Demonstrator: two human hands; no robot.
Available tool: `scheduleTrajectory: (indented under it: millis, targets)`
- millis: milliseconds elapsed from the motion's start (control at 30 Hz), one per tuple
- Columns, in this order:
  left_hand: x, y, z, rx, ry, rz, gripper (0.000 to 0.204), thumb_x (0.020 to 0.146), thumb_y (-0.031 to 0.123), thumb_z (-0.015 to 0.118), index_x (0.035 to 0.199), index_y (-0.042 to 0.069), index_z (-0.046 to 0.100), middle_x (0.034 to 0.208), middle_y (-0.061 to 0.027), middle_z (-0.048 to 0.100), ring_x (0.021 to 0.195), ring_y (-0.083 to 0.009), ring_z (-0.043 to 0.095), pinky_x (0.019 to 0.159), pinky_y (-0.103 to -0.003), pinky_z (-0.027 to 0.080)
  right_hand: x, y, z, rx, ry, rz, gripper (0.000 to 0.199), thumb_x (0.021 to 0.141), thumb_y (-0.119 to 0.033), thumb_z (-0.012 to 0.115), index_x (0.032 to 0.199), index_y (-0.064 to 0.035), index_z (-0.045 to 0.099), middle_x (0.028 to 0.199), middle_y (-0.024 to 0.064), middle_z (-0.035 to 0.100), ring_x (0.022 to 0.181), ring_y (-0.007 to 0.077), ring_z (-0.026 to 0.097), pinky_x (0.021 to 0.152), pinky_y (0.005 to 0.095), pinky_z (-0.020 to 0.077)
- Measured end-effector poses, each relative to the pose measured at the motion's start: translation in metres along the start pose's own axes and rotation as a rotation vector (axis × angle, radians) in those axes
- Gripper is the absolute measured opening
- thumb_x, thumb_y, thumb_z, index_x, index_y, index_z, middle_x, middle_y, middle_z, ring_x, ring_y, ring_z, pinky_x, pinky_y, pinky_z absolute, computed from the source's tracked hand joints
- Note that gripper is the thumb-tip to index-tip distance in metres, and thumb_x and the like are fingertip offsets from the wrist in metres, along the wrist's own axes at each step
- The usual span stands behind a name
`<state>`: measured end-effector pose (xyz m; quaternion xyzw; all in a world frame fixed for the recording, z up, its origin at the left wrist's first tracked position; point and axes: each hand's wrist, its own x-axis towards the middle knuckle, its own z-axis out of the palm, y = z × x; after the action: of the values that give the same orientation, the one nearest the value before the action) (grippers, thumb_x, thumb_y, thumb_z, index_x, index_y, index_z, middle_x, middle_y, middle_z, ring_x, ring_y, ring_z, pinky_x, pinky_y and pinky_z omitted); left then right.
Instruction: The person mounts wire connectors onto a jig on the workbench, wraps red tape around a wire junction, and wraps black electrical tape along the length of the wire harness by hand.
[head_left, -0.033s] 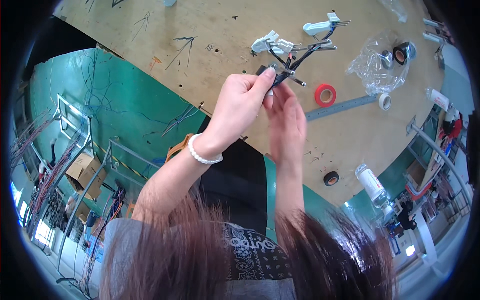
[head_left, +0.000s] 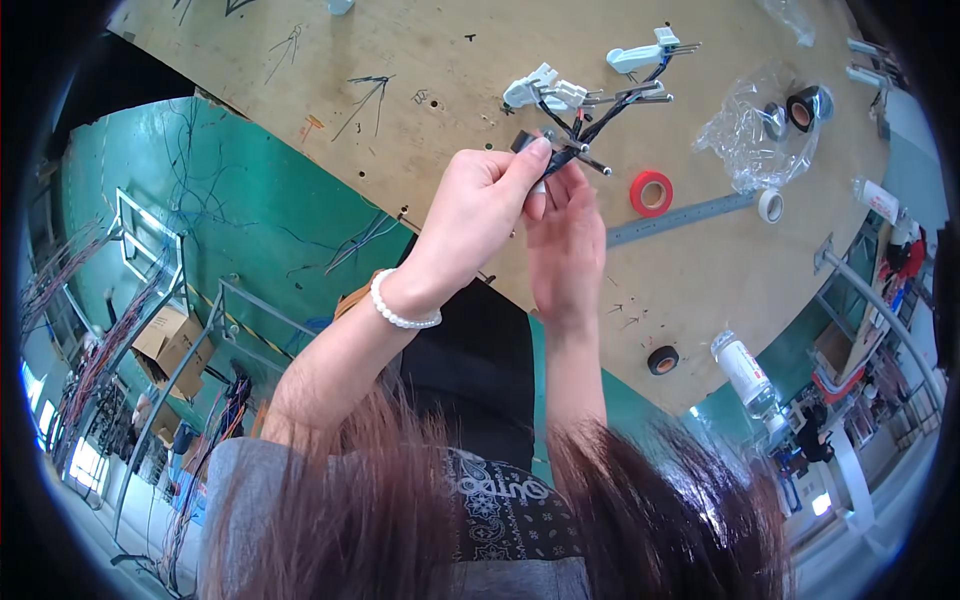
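My left hand (head_left: 475, 220), with a white bead bracelet on its wrist, pinches a dark wire bundle (head_left: 563, 158) between thumb and fingers. A small black piece (head_left: 522, 141), perhaps a tape roll, shows behind the thumb. From the grip, black-wrapped branches fan out toward metal pins and white connectors (head_left: 545, 88). My right hand (head_left: 565, 255) is just right of and below the bundle, palm showing, its fingers loosely stretched up. Its fingertips reach behind the bundle and are partly hidden. Farther off, another white connector holder (head_left: 640, 55) has wires and pins at its right end.
On the wooden board (head_left: 450, 40) lie a red tape roll (head_left: 651, 193), a metal ruler (head_left: 680, 218), a white tape roll (head_left: 769, 205), a black tape roll (head_left: 662, 359) and crumpled clear plastic (head_left: 745, 130). A bottle (head_left: 745, 370) is beyond the board's right edge.
My right hand has shifted slightly left, and its fingers have moved up and in behind the bundle. My left hand keeps its hold, almost unmoved.
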<state>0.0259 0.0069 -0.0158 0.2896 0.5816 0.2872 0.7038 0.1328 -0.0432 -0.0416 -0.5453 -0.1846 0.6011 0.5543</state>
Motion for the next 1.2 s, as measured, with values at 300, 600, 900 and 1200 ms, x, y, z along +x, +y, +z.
scheduleTrajectory:
  millis: [300, 600, 900, 1200]
  targets:
    - [-0.011, 0.009, -0.009, 0.101, -0.056, -0.006, 0.041, 0.102, 0.032, 0.047, 0.074, 0.004, 0.059, 0.057, 0.0063, 0.043, 0.050, -0.0021, 0.032, 0.045, -0.022, 0.025, 0.010, 0.029, -0.017, 0.222, -0.188, 0.042, 0.024, 0.100, -0.029, 0.055, 0.102, -0.0051, 0.058, 0.100, 0.0032, 0.057, 0.088, 0.0109, 0.053, 0.077, 0.0267, 0.0431]
    - [-0.035, -0.017, -0.003, 0.676, 0.163, 0.567, 0.020, 0.086, 0.019, 0.063, 0.101, 0.005, 0.062, 0.066, -0.0132, 0.059, 0.059, -0.0305, 0.061, 0.053, -0.037, 0.047, -0.014, -0.071, 0.041, -1.297, -0.191, -0.469, 0.028, 0.097, -0.017, 0.058, 0.117, 0.0015, 0.062, 0.105, 0.0109, 0.060, 0.089, 0.0165, 0.058, 0.076, 0.0264, 0.0461]
    - [-0.021, -0.009, 0.000, 0.281, 0.193, 0.244, 0.050, 0.101, 0.029, 0.050, 0.063, -0.001, 0.061, 0.048, -0.0046, 0.047, 0.045, -0.0093, 0.043, 0.044, -0.030, 0.034, -0.006, -0.025, 0.004, -0.097, -0.006, 0.004, 0.036, 0.104, -0.028, 0.045, 0.118, 0.0039, 0.054, 0.122, 0.0143, 0.061, 0.104, 0.0222, 0.062, 0.089, 0.0382, 0.0517]
    - [-0.040, -0.013, -0.002, 0.360, 0.179, 0.339, 0.029, 0.097, 0.020, 0.053, 0.079, -0.001, 0.060, 0.055, -0.0084, 0.050, 0.047, -0.0171, 0.048, 0.047, -0.032, 0.036, -0.018, -0.015, -0.020, -0.035, -0.216, 0.023, 0.025, 0.099, -0.016, 0.057, 0.115, 0.0031, 0.060, 0.111, 0.0073, 0.060, 0.100, 0.0124, 0.056, 0.089, 0.0292, 0.0456]
